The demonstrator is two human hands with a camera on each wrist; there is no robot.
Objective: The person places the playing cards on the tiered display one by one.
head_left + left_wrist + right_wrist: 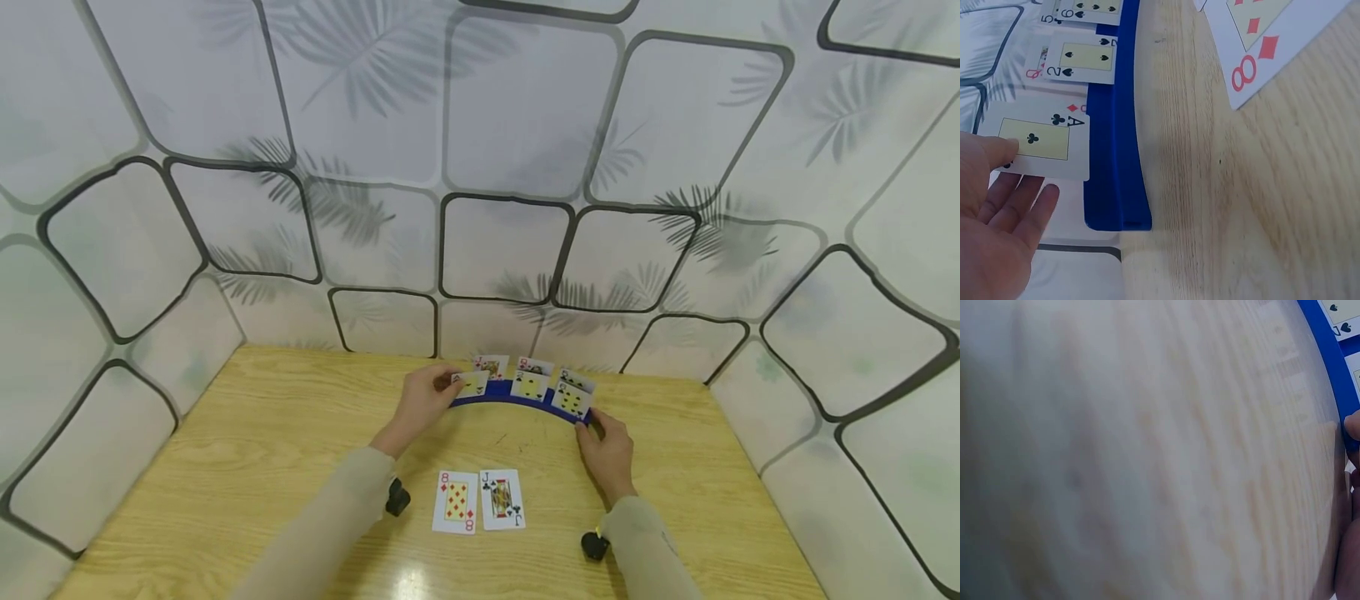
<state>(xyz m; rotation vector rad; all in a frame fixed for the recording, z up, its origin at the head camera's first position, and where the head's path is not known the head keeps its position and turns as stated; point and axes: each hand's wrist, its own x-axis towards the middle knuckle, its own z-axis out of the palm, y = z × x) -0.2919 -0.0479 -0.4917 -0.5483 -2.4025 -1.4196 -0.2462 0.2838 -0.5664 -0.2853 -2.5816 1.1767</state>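
Where the left sleeve [315,517] crosses the lower left of the frame, a small black object [397,497] shows beside its cuff. Near the centre, the left hand [420,404] has its grip closed on the ace of clubs [471,384], thumb on the face; whether the card's lower edge sits in the slot I cannot tell. Below, at lower centre, the eight of diamonds [454,502] lies face up on the table [225,417]. A red jack [491,365] stands behind the ace, and the jack of clubs [503,500] lies just right of the eight. From the centre a curved blue card holder [498,390] bends rightward, bearing the two of spades [529,386] before a red queen [535,365], then the six of spades [572,402] before a five [579,381]. Right of centre, the right hand [609,454] grips the holder's right end, thumb in front. Another black object [595,546] is beside the right cuff at lower right.
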